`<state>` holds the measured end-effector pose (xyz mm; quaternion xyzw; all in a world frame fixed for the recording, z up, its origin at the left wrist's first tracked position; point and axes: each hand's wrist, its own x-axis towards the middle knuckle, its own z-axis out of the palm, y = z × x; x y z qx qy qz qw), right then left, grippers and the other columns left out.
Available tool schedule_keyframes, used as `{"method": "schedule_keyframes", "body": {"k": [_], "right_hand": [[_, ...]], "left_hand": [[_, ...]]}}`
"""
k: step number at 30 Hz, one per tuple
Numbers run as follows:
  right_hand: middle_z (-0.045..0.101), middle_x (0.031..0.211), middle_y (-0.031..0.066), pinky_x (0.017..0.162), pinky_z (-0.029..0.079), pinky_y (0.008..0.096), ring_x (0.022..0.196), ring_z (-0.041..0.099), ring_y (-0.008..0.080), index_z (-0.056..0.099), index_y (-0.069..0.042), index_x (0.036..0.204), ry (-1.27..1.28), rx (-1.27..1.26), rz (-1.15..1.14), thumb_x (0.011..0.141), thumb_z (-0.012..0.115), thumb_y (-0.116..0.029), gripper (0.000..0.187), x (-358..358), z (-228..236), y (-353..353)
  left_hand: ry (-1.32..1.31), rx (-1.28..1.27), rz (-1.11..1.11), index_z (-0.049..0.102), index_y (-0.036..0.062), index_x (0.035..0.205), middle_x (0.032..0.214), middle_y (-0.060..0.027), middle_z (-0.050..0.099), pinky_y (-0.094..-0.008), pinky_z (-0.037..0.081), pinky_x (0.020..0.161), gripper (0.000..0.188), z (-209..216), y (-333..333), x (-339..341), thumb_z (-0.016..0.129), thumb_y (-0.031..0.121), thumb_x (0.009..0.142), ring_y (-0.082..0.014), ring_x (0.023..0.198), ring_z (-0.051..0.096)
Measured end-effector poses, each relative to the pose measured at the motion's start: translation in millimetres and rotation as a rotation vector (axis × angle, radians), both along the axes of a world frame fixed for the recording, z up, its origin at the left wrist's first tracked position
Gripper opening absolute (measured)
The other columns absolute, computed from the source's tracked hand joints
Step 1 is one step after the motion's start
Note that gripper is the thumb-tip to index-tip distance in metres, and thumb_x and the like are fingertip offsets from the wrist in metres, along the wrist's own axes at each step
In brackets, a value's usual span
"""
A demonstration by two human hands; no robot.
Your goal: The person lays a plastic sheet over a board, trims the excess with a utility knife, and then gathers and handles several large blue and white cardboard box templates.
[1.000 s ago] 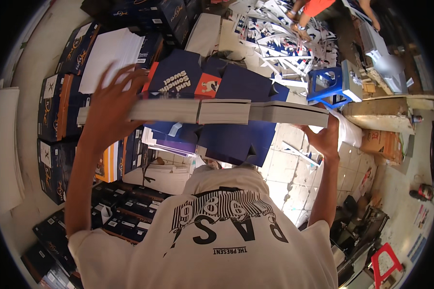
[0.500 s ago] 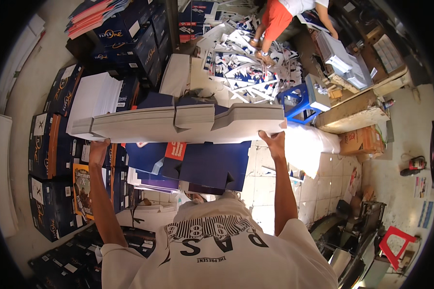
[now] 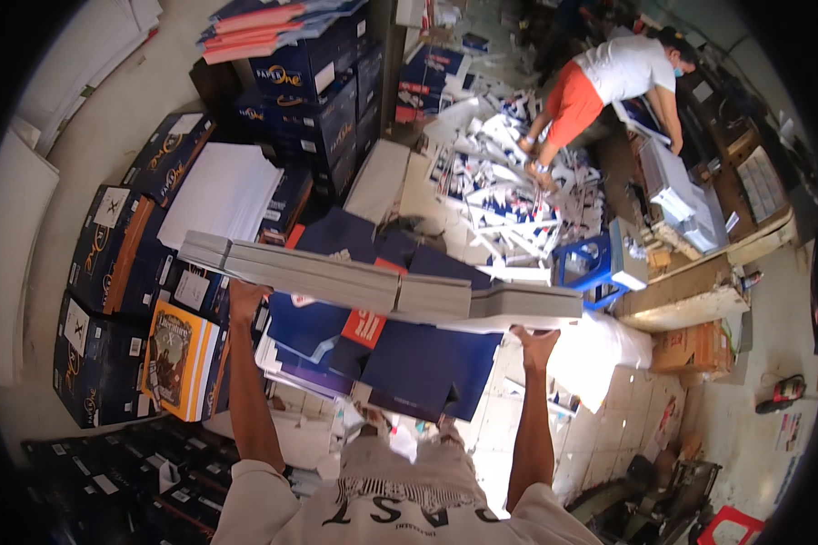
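Observation:
A long, thick stack of white paper [image 3: 332, 282] stretches across in front of me, its sheets in several offset sections. My left hand [image 3: 246, 300] is closed on the near lower edge by its left end. Toward the right end, my right hand [image 3: 533, 347] grips the same edge, thumb against the paper and the other fingers partly hidden beneath. The stack tilts slightly, right end lower in the picture. Under and nearer than it lie dark blue printed wrappers [image 3: 427, 368] with a red patch. A block of white paper [image 3: 220, 198] sits on boxes beyond my left hand.
Dark blue cartons [image 3: 95, 359] are piled at the left, with yellow-covered books [image 3: 180, 359] beside them. Paper scraps [image 3: 509, 195] litter the far floor, where a person in red shorts [image 3: 577, 95] bends over a bench. A blue plastic stool [image 3: 583, 263] stands at the right.
My view has shifted, so most of the scene sits lower and farther right. The paper stack, still in both hands, now slopes down to the right. The person at the bench shows more fully.

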<state>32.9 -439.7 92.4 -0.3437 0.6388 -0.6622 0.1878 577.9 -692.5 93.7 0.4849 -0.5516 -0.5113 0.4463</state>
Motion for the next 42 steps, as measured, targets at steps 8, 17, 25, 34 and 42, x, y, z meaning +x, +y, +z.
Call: {"method": "schedule_keyframes", "body": {"k": [8,17,25,34,42], "right_hand": [[0.072,0.101,0.0099,0.087,0.053,0.0346,0.088,0.066,0.0181,0.069,0.006,0.106,0.093,0.076,-0.128,0.063,0.092,-0.017,0.054,-0.1,124.8,19.4],[0.071,0.109,0.0135,0.09,0.05,0.0349,0.097,0.066,0.0204,0.067,0.006,0.116,0.178,0.406,0.216,0.071,0.087,-0.022,0.057,-87.4,176.4,121.6],[0.07,0.111,0.0183,0.086,0.051,0.0384,0.095,0.068,0.0234,0.067,0.01,0.112,0.343,0.47,0.633,0.078,0.082,-0.029,0.054,-108.7,164.2,189.6],[0.07,0.111,0.0153,0.087,0.052,0.0338,0.097,0.068,0.0202,0.065,0.01,0.114,0.416,0.508,1.116,0.083,0.08,-0.027,0.05,-22.7,148.6,301.4],[0.07,0.112,0.017,0.091,0.051,0.0358,0.102,0.067,0.0219,0.067,0.008,0.113,0.528,0.462,1.497,0.082,0.08,-0.031,0.051,71.9,112.5,471.8]], "left_hand": [[-0.324,-0.209,0.449,0.067,-0.007,0.112,0.103,-0.011,0.072,-0.0289,0.052,0.085,0.049,115.7,88.2,-73.5,0.085,0.023,0.077,-0.0151,0.091,0.066],[-0.702,0.146,0.775,0.071,-0.0105,0.087,0.075,-0.0161,0.073,-0.0339,0.058,0.063,0.079,205.9,375.6,-149.3,0.081,0.064,0.066,-0.0249,0.066,0.073],[-0.62,0.185,1.199,0.072,-0.0074,0.09,0.077,-0.0179,0.073,-0.0373,0.059,0.068,0.075,171.7,630.8,-195.7,0.084,0.061,0.062,-0.029,0.069,0.073],[-0.388,0.56,1.574,0.069,-0.0103,0.099,0.081,-0.0185,0.073,-0.0362,0.059,0.07,0.081,152.4,942.4,-255.9,0.082,0.061,0.064,-0.0273,0.069,0.073],[-0.247,0.951,1.844,0.07,-0.0117,0.081,0.069,-0.0185,0.07,-0.0391,0.056,0.06,0.084,102.2,1196.9,-314.9,0.077,0.07,0.063,-0.0273,0.06,0.07]]}}
